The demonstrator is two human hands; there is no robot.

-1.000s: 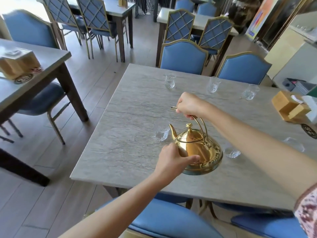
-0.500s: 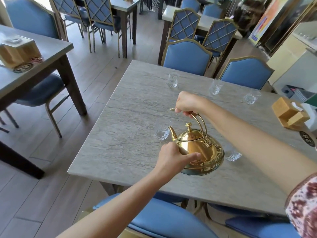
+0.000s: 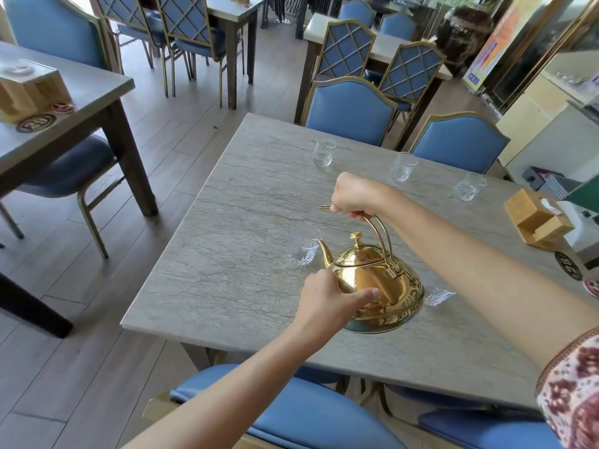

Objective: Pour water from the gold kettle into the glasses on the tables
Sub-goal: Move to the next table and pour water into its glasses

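Gold and shiny, the round metal kettle [image 3: 376, 280] is over the near part of the grey marble-pattern table [image 3: 233, 254], its thin spout at the rim of the small clear cut glass [image 3: 302, 244]. Your right hand [image 3: 355, 196] is closed around the arched handle to carry the weight; your left hand [image 3: 327, 299] presses curled fingers [image 3: 366, 294] on the belly, probably to steady the tilt. The polished body mirrors your hand.

I log a wooden holder [image 3: 539, 223] at the grey bench's [image 3: 246, 254] right edge; two blue chairs [image 3: 350, 113] beyond its far side; another bench [image 3: 81, 98] to its left, bearing a wooden box [image 3: 29, 89].
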